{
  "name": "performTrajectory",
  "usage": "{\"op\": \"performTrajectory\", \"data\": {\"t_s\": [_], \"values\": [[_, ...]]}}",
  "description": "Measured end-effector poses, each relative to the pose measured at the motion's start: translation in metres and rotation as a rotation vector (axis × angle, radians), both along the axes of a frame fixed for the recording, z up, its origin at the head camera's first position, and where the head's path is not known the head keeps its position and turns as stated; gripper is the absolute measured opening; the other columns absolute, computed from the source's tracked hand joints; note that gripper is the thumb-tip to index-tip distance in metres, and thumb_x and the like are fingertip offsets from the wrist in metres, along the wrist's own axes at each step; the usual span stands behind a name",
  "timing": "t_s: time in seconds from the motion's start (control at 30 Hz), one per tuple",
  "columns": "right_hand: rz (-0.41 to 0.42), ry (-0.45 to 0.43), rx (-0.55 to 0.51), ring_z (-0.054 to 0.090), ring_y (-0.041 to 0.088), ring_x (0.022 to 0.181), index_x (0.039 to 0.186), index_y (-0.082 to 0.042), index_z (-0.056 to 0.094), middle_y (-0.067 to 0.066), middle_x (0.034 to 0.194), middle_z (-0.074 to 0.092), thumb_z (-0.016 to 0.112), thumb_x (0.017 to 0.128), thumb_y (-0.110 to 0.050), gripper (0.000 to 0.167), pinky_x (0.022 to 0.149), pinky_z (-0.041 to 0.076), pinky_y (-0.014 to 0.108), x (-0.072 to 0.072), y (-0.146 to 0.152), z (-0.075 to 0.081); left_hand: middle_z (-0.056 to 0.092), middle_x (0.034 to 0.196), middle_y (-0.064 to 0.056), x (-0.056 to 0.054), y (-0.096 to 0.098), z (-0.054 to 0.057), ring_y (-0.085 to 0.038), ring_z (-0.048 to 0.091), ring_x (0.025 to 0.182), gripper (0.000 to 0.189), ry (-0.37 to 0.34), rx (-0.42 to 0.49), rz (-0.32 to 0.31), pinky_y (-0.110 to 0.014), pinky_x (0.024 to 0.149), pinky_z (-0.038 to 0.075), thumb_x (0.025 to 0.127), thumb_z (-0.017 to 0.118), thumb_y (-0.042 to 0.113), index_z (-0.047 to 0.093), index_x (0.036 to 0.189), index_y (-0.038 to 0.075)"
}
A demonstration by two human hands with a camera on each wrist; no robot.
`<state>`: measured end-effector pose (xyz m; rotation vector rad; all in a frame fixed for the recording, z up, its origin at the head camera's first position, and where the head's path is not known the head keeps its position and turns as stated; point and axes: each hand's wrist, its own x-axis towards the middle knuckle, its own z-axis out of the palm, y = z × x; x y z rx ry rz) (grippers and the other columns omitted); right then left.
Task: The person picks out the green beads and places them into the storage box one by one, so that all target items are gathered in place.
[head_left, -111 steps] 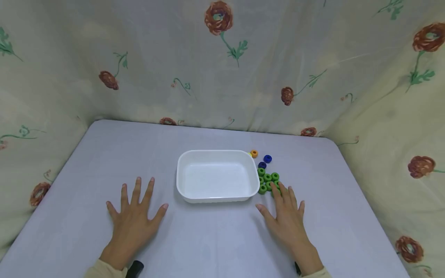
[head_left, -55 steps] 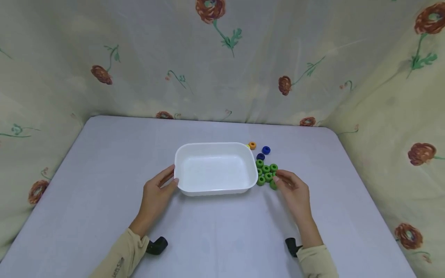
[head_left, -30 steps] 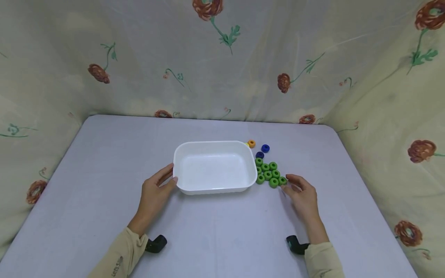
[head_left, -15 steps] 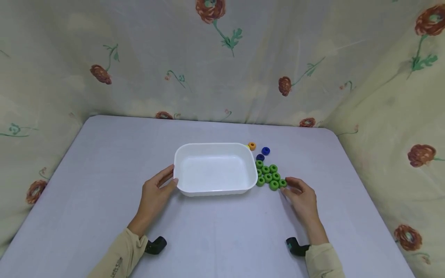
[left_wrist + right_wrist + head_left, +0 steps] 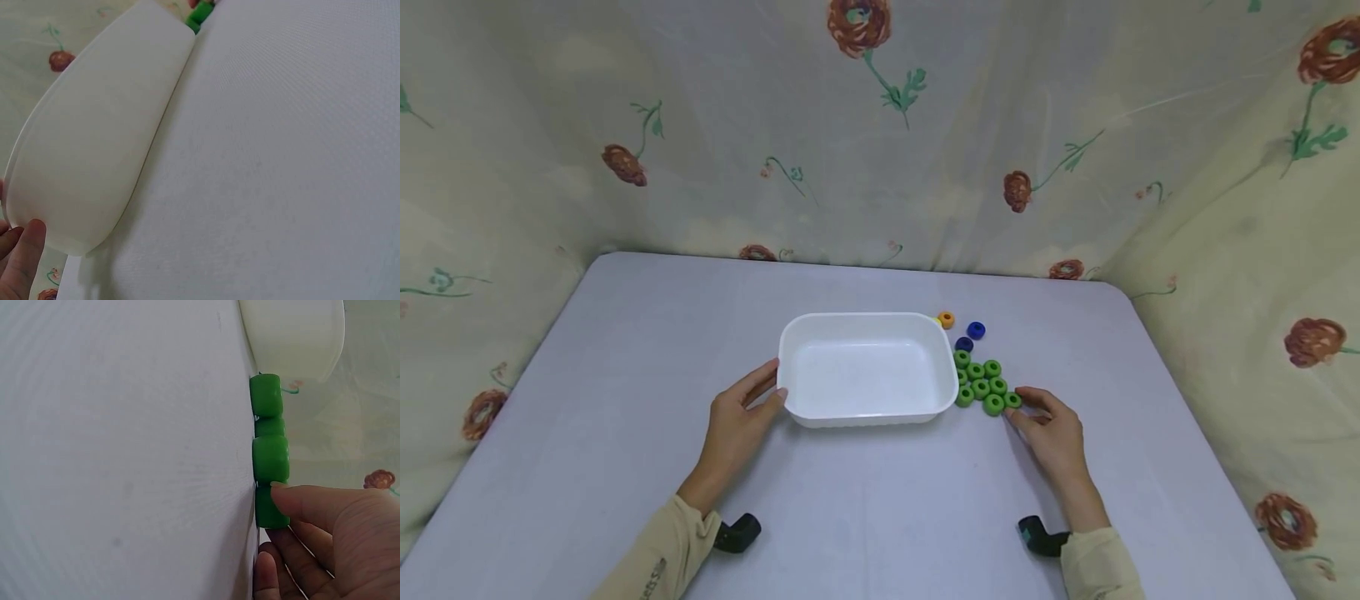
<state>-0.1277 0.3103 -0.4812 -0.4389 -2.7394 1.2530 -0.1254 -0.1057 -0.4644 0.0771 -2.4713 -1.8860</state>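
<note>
A white rectangular plastic tray [image 5: 868, 379] stands in the middle of the table with nothing in it. My left hand [image 5: 736, 425] holds its left end, thumb at the near corner and fingers along the side; the left wrist view shows a fingertip on the tray wall. Right of the tray, several green ring-shaped beads [image 5: 980, 389] lie close together. My right hand [image 5: 1054, 435] pinches the rightmost green bead [image 5: 271, 509] between thumb and fingers. That bead sits beside its neighbour, low at the tabletop.
Behind the green beads lie two blue beads [image 5: 976, 331], an orange bead [image 5: 947, 320] and a yellow bead [image 5: 938, 322] partly hidden by the tray rim. A flowered cloth [image 5: 940, 167] hangs around the back and sides of the table [image 5: 865, 517].
Both hands lay spread flat at first. The left has since taken hold of the tray's end; the right has moved onto the green beads, shifting one slightly right.
</note>
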Motion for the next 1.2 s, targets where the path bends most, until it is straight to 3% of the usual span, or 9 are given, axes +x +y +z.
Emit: {"op": "performTrajectory", "data": {"t_s": [0.3, 0.57, 0.8, 1.2], "values": [[0.01, 0.005, 0.028, 0.059, 0.014, 0.091, 0.13, -0.011, 0.066, 0.014, 0.131, 0.067, 0.073, 0.091, -0.018, 0.04, 0.073, 0.048, 0.014, -0.002, 0.0016, -0.0036, 0.057, 0.148, -0.01, 0.0014, 0.001, 0.0017, -0.024, 0.055, 0.137, 0.051, -0.01, -0.017, 0.006, -0.034, 0.105, 0.057, 0.097, 0.065, 0.012, 0.052, 0.146, 0.009], [0.016, -0.009, 0.044, 0.062, 0.024, 0.104, 0.13, -0.011, 0.066, 0.016, 0.132, 0.067, 0.073, 0.091, -0.019, 0.04, 0.079, 0.048, 0.019, -0.0036, 0.0025, -0.005, 0.056, 0.148, -0.01, 0.0028, 0.0015, 0.0028, -0.025, 0.055, 0.138, 0.051, -0.009, -0.022, 0.0, -0.034, 0.105, 0.057, 0.097, 0.066, 0.012, 0.052, 0.146, 0.009], [0.007, 0.004, 0.041, 0.061, 0.025, 0.111, 0.13, -0.01, 0.066, 0.016, 0.13, 0.067, 0.073, 0.092, -0.02, 0.04, 0.082, 0.047, 0.02, -0.0049, 0.0023, -0.0051, 0.057, 0.148, -0.01, 0.0012, 0.0013, 0.0022, -0.025, 0.056, 0.137, 0.05, 0.012, -0.011, -0.003, -0.034, 0.105, 0.057, 0.096, 0.066, 0.011, 0.053, 0.145, 0.008], [-0.003, 0.021, 0.06, 0.061, 0.024, 0.104, 0.126, -0.009, 0.068, 0.016, 0.122, 0.069, 0.075, 0.09, -0.017, 0.038, 0.075, 0.047, 0.017, -0.0054, 0.0015, -0.0056, 0.056, 0.149, -0.01, -0.0009, 0.0037, 0.0007, -0.026, 0.055, 0.137, 0.05, 0.021, -0.028, 0.02, -0.035, 0.104, 0.058, 0.096, 0.065, 0.008, 0.053, 0.145, 0.007]]}}
